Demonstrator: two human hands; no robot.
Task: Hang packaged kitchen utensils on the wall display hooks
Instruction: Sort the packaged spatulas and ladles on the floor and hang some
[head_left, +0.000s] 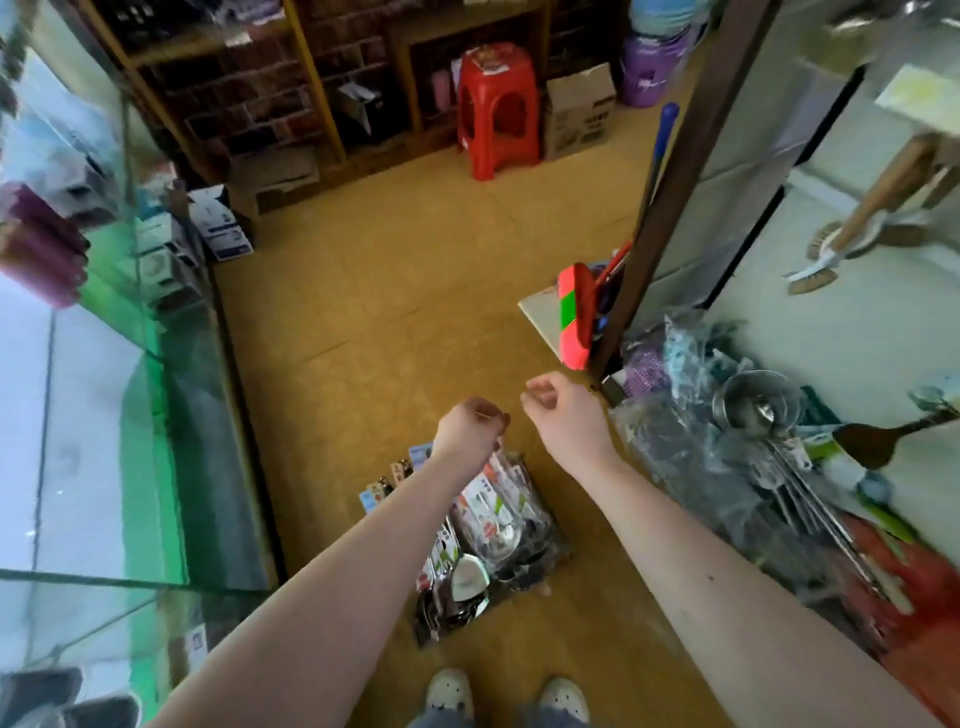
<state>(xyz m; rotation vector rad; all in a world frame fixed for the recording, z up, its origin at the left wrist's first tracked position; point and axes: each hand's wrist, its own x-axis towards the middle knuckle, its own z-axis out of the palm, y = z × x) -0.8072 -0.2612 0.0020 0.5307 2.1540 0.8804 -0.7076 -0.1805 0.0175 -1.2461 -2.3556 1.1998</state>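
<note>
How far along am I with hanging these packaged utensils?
Done: only brushes hang on the wall. In hand: the left hand seems to grip the bundle of packaged utensils; the right hand is curled, visibly empty. Left: that bundle and the ladle pile.

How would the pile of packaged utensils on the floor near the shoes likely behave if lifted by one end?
The packaged utensils lie loose and fanned, so they would probably slide apart rather than lift together. Their glossy wrapping suggests slippery surfaces. The shiny metal inside hints at some weight for their size.

Stool (498, 104) red. Floor (389, 312) mustard-yellow. Bucket (649, 67) purple. Brush head (574, 317) pink, green-banded. Utensil packs (488, 509) white, red and green print.
</note>
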